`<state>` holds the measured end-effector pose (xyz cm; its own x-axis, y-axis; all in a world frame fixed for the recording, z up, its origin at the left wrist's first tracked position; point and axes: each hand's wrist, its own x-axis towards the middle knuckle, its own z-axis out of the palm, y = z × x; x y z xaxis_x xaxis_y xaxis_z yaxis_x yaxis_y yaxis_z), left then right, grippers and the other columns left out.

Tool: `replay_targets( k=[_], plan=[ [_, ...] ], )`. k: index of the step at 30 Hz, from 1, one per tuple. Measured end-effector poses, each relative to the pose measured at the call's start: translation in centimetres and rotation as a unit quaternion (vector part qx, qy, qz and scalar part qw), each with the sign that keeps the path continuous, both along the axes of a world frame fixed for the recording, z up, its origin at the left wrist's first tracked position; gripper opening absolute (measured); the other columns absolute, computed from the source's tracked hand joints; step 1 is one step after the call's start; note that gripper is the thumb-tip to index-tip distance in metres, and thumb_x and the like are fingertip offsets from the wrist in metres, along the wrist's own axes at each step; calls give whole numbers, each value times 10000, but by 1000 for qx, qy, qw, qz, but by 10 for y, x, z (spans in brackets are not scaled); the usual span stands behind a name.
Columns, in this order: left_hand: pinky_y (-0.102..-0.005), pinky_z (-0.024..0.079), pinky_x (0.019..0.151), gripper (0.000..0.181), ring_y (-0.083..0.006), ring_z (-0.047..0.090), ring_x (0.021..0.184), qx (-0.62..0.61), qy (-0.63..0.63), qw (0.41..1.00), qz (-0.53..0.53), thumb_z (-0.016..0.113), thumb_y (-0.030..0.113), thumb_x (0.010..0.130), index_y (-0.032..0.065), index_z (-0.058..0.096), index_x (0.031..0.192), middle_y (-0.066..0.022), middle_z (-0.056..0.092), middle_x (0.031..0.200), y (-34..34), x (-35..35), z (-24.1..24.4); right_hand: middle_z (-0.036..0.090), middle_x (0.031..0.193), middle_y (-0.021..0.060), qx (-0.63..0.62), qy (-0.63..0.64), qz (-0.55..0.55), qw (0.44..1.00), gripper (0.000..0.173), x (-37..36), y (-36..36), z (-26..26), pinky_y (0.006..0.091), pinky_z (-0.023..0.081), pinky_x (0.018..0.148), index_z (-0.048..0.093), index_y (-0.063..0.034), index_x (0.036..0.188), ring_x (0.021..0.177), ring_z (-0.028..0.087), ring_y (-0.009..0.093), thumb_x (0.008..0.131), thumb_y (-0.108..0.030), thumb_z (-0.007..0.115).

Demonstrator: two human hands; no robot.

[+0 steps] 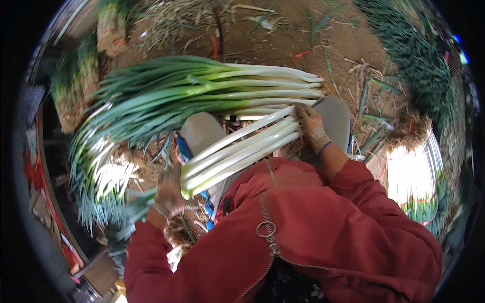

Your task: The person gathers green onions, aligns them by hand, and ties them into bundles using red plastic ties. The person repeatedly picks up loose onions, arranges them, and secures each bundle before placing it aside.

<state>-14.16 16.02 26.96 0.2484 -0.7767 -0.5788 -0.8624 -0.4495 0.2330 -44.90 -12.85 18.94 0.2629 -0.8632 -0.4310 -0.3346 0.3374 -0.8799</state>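
A small bunch of long green onions [242, 151] lies slanted across my lap, its white stalks side by side. My left hand [170, 195], blurred and gloved, grips the bunch where the stalks turn green. Around the root ends closes my right hand [312, 125], in a worn work glove, beside my right knee. Just beyond the knees rests a larger pile of green onions [227, 81], white ends to the right and leaves to the left. My left fingers are partly hidden by blur.
Loose green onions [113, 170] lie at the left. A tied bundle [413, 178] sits at the right, below a heap of green leaves [413, 60]. Several bound bundles [111, 32] stand at the upper left. Dry scraps [182, 22] litter the dirt floor [273, 45].
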Motion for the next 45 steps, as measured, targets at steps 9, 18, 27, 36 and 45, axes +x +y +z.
replay_targets(
  k=[9, 18, 27, 36, 45],
  plan=[
    [-404, 504, 895, 898, -352, 585, 1006, -149, 22, 979, 138, 847, 71, 547, -11, 398, 1319, -202, 578, 1099, -5, 7, -34, 643, 1050, 194, -204, 26, 79, 975, 379, 28, -36, 39, 387, 489, 849, 619, -77, 1120, 965, 623, 336, 947, -394, 504],
    [-458, 441, 946, 929, -388, 523, 1115, -230, -298, 908, -183, 754, 99, 621, 69, 306, 1434, -213, 514, 1218, -220, -17, 109, 634, 923, 159, -175, -118, -144, 967, 321, -37, -179, 34, 374, 484, 758, 631, -96, 1012, 849, 581, 276, 951, -388, 512],
    [-448, 390, 1018, 1010, -357, 485, 1180, -16, -273, 945, -182, 801, 219, 575, 170, 303, 1452, -157, 460, 1308, -307, -71, -29, 626, 1063, 242, -144, 176, -247, 942, 434, -93, -178, -147, 457, 437, 920, 626, -109, 1159, 1049, 571, 409, 942, -441, 453],
    [-469, 248, 1100, 1039, -324, 379, 1291, -89, -201, 947, -234, 876, 426, 508, 126, 396, 1379, -154, 432, 1366, -319, -48, -68, 629, 1011, 254, -122, 238, -214, 939, 325, -91, -161, -161, 476, 450, 858, 623, -57, 1072, 999, 571, 426, 959, -322, 472],
    [-445, 291, 1075, 950, -294, 397, 1283, -55, -177, 965, -188, 844, 430, 585, 167, 405, 1385, -99, 466, 1338, -329, -35, -80, 563, 1139, 180, -256, 454, -79, 850, 386, -51, -177, -94, 414, 437, 943, 507, -29, 1212, 1050, 539, 291, 925, -286, 546]
  ],
)
